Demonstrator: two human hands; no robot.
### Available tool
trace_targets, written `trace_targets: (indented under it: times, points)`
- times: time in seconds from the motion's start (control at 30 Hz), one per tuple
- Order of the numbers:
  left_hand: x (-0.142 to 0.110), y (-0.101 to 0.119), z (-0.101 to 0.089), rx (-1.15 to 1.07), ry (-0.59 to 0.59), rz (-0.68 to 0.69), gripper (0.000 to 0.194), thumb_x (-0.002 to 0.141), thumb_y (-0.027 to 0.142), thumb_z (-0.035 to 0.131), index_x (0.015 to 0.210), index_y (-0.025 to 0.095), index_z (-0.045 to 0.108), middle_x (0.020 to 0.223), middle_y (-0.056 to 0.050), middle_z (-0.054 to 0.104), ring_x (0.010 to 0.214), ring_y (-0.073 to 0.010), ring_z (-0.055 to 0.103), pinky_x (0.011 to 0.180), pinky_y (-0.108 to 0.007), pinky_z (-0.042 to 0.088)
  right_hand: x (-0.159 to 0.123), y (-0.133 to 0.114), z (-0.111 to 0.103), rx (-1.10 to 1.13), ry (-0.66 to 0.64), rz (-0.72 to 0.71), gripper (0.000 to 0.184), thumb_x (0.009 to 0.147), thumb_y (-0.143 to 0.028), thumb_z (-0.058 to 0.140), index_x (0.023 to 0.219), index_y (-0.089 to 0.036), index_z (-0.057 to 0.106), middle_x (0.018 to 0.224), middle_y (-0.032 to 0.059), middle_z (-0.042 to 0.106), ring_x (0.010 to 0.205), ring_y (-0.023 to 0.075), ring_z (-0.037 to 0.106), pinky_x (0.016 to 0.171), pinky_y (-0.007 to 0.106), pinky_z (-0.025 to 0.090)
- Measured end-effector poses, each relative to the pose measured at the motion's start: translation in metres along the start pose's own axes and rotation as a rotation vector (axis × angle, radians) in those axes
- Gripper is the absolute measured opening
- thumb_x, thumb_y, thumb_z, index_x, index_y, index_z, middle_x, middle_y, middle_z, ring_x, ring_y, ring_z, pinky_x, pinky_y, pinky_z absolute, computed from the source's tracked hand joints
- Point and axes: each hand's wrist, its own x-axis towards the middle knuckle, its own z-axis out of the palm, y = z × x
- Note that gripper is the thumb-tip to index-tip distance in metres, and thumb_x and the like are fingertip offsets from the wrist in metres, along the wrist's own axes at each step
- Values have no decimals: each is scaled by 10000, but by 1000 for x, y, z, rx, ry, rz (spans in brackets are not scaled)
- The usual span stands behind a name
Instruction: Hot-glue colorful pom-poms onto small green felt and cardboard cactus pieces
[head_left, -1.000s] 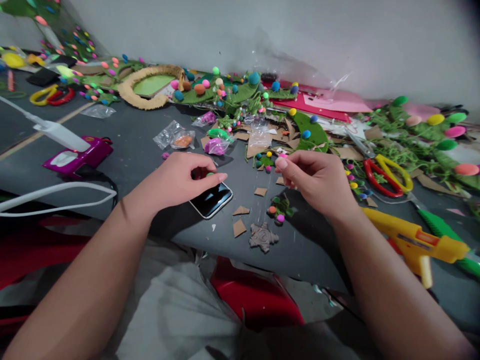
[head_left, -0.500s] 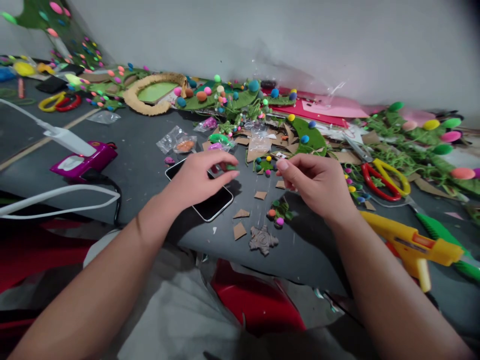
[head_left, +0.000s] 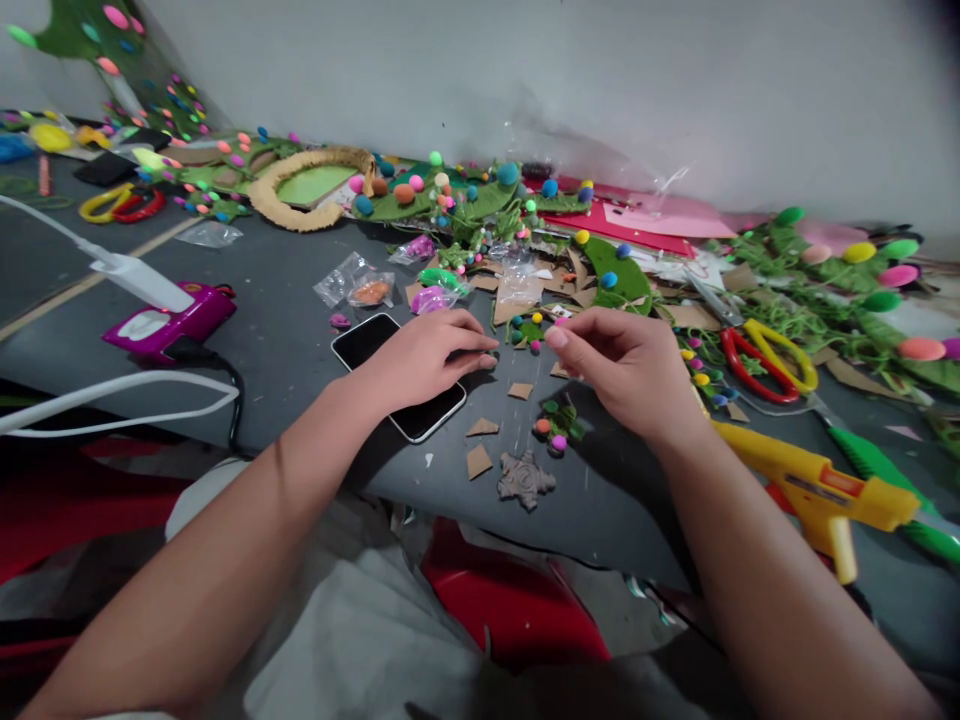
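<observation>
Left hand (head_left: 435,355) over smartphone (head_left: 429,413): fingers nearly together, any hold unclear. Right hand (head_left: 626,365): thumb and forefinger drawn together; cannot tell on what. Ball-tipped leaf sprig (head_left: 562,423) lies on counter (head_left: 292,290), just near of right hand. Judgement: light fingertip pressure suits small pieces.

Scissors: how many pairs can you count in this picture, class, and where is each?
2 pairs: one at the left, beyond the purple adapter; one to the right of the right hand, beyond the glue gun. More may be hidden in the clutter.
</observation>
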Motion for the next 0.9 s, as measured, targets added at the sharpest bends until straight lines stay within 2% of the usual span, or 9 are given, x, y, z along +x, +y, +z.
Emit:
trace_targets:
  times: [0.13,0.23,0.3,0.43,0.53,0.6,0.67,0.77,0.9]
  points:
    - [-3,5,-8,-62,119,-78,317,1013,395,565,1172,202,758,1120,-92,733,1027,-232,668,898,-373,501,1,5,0,38,-32,3,250,891,-437,741,978,-205,775,876,35,761,751,155,678,679,274,546]
    - [-5,13,-13,-189,270,-174,286,992,405,595,1094,200,767,1073,-73,759,924,-205,677,804,-333,519,0,6,-1,48,-44,40,343,957,-486,640,842,-186,762,642,-5,654,573,110,585,551,237,475]
    - [-4,21,-13,-324,326,-227,286,975,421,624,1053,187,769,1011,-65,772,839,-183,681,743,-309,530,0,6,-1,46,-42,35,345,914,-481,702,752,-179,737,565,-27,592,513,92,518,498,227,422]
    - [9,44,-8,-777,377,-308,314,968,436,632,1116,178,731,1110,-77,776,991,-208,729,853,-323,583,-2,5,4,116,-45,-63,201,847,-343,800,979,-194,770,930,28,778,812,152,705,739,266,572]
    - [27,68,2,-1213,361,-442,464,1021,549,444,1159,173,678,1354,-113,694,1263,-257,652,1026,-386,562,-6,2,11,118,19,-149,197,907,-305,735,1082,-220,762,1076,43,797,958,188,745,875,336,606]
    - [36,84,10,-1406,289,-530,652,1021,655,271,1204,158,650,1411,-139,659,1320,-293,618,1067,-432,548,-11,1,17,18,104,-278,159,925,-276,714,1068,-249,778,1056,30,810,952,198,754,906,370,610]
    - [41,96,14,-1547,189,-518,769,989,718,186,1284,146,608,1421,-157,648,1361,-326,587,1095,-478,531,-15,-1,23,-83,144,-445,192,937,-231,694,1102,-269,785,1102,28,811,1018,214,752,977,407,595]
    - [40,101,13,-1550,203,-399,835,962,751,116,1415,173,513,1532,-115,560,1450,-323,499,1124,-493,509,-17,-2,31,-188,59,-583,322,989,-224,606,1285,-265,726,1294,32,751,1285,236,656,1130,454,522]
    - [32,87,-1,-1509,335,-359,777,1013,630,19,1442,189,493,1581,-52,510,1495,-253,448,1173,-469,459,-18,-8,36,-382,-124,-589,473,1057,-330,453,1506,-205,537,1544,52,552,1536,238,383,1269,506,351]
